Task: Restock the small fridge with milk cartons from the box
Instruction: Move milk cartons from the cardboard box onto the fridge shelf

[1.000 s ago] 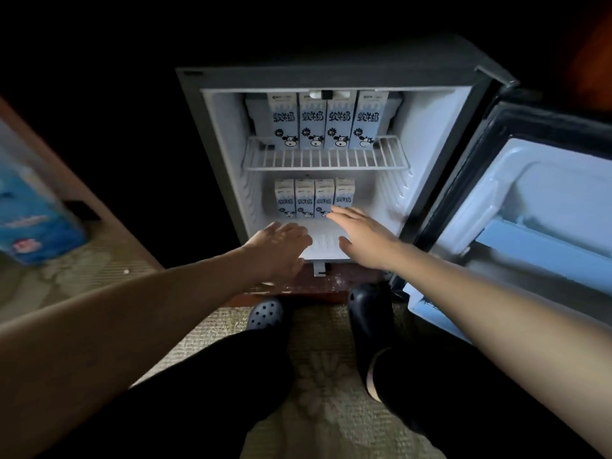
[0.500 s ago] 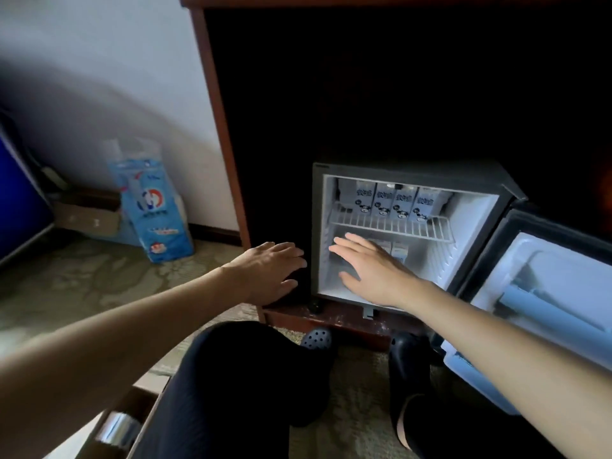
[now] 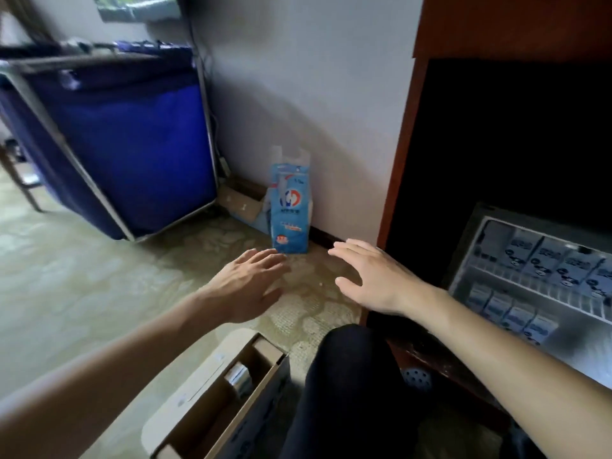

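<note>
Patterned carpet (image 3: 82, 286) and a pale wall are now seen where the open fridge filled the view a second ago. The head has been turned leftward, so the fridge (image 3: 463, 250) is pushed to the right edge and cut off there, its door out of view. Both hands have been drawn back from the lower compartment: the left hand (image 3: 246, 286) and the right hand (image 3: 367, 279) are held above the carpet, palms down, fingers spread and relaxed, with nothing gripped in either. Milk cartons are seen inside the fridge, blurred: an upper row (image 3: 546, 260) on the wire shelf and a lower row (image 3: 510, 313) beneath. The cardboard box (image 3: 202, 409) lies at the lower edge, just beside a dark trouser leg (image 3: 354, 385), its flap open. It is judged that the last cartons have been placed and a fresh reach toward the box is being started. What remains in the box is hard to make out: only a silvery top (image 3: 240, 379) is glimpsed between card dividers, and the rest is cut off by the frame. A blue packet (image 3: 289, 210) is stood against the wall beyond the hands, its print unreadable.
</note>
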`<state>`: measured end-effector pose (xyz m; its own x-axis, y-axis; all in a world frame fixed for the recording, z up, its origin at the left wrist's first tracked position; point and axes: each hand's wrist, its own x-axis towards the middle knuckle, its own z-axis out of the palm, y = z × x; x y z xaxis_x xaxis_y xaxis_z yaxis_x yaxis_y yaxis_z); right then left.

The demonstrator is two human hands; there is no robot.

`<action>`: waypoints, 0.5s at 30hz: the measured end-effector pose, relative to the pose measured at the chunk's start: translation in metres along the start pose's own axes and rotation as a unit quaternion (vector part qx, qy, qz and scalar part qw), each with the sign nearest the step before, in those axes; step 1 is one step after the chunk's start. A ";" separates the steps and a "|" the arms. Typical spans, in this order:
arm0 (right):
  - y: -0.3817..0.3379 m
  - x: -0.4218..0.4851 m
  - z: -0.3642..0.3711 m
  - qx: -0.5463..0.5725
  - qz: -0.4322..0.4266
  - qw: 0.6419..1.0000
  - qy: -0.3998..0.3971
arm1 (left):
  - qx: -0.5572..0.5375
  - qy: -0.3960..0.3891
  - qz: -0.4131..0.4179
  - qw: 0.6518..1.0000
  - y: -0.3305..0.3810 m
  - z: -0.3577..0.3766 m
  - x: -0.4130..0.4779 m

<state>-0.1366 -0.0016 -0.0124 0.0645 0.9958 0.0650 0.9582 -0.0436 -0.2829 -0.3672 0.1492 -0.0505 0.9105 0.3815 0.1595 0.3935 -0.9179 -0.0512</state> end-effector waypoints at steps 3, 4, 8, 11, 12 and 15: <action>-0.036 0.032 0.022 0.008 -0.026 0.999 -0.029 | -0.003 -0.010 -0.049 0.999 -0.023 0.012 -0.037; -0.048 0.040 0.031 0.007 -0.035 0.998 -0.042 | -0.006 -0.011 -0.063 0.998 -0.028 0.018 -0.048; -0.089 0.066 0.063 0.001 -0.065 0.993 -0.096 | -0.032 -0.031 -0.118 0.992 -0.039 0.046 -0.087; -0.111 0.082 0.094 0.006 -0.067 0.991 -0.119 | -0.052 -0.049 -0.166 0.984 -0.041 0.072 -0.112; -0.117 0.086 0.106 0.005 -0.068 0.989 -0.128 | -0.059 -0.055 -0.179 0.980 -0.040 0.081 -0.119; -0.128 0.092 0.144 0.001 -0.074 0.984 -0.162 | -0.083 -0.066 -0.211 0.972 -0.034 0.108 -0.138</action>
<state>-0.2938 0.1069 -0.1084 -0.1681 0.9648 -0.2023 0.9500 0.1038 -0.2944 -0.4929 0.1400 -0.1767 0.6854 0.7281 0.0037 0.7191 -0.6777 0.1537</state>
